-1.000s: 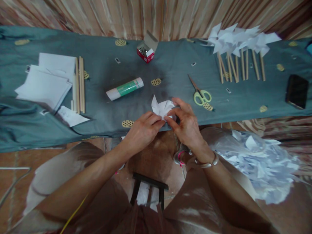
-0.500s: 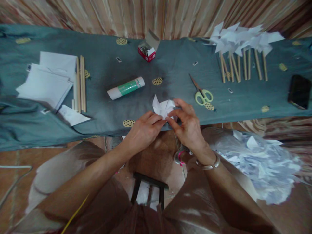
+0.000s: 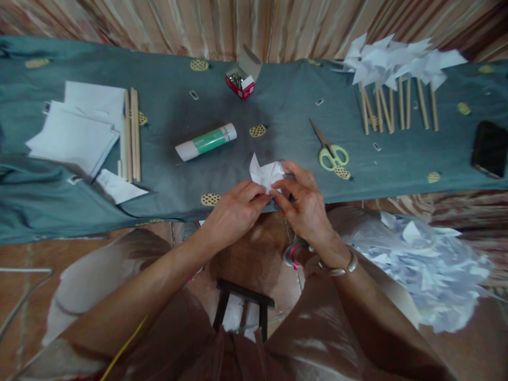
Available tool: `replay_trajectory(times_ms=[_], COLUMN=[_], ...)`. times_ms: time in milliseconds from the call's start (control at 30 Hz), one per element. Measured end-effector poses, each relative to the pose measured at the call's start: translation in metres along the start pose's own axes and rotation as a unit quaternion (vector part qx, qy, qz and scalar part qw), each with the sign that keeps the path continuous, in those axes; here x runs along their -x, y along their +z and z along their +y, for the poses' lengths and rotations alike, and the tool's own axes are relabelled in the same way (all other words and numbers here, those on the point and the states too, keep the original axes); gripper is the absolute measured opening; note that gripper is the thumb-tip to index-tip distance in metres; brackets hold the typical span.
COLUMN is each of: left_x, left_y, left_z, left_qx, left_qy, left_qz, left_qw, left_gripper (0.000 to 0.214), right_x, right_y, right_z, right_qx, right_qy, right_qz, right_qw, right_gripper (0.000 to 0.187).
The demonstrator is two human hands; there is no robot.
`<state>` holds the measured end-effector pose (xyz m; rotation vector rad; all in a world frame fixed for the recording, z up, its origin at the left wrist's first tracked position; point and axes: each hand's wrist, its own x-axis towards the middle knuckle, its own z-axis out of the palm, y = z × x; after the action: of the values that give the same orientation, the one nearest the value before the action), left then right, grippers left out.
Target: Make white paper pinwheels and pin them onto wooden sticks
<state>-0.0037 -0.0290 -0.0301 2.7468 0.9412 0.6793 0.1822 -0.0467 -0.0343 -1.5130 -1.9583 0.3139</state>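
My left hand [image 3: 234, 211] and my right hand [image 3: 304, 203] meet at the near edge of a grey-green cloth [image 3: 166, 164]. Both pinch a small folded white paper piece [image 3: 265, 174] that looks like a pinwheel head. Their fingertips press together on its near corner, and its far points stick up free above my fingers. A glue stick [image 3: 206, 142] lies to the upper left of my hands. Green-handled scissors [image 3: 330, 151] lie to the upper right.
A stack of white paper [image 3: 75, 129] and wooden sticks [image 3: 132, 135] lie at the left. A red box of pins [image 3: 240, 83] stands at the back. Finished paper pinwheels on sticks [image 3: 397, 79] lie at the right, a black phone [image 3: 489, 148] beyond. A bag of paper scraps [image 3: 428, 264] rests by my right knee.
My hands stay on the paper piece, with only small finger shifts. The view has drifted slightly.
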Motion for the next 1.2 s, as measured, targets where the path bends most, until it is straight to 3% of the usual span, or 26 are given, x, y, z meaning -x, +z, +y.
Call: replay_trajectory(times_ms=[1200], left_x=[0.002], left_y=[0.001], left_z=[-0.001], left_qx=[0.004], left_qy=[-0.004], left_qz=[-0.002], left_qw=[1.0], left_gripper=[0.019], right_x=[0.003], right_y=[-0.01], right_z=[-0.002], right_qx=[0.017], right_qy=[-0.007], right_qz=[-0.036], right_qw=[0.999], right_gripper=[0.025])
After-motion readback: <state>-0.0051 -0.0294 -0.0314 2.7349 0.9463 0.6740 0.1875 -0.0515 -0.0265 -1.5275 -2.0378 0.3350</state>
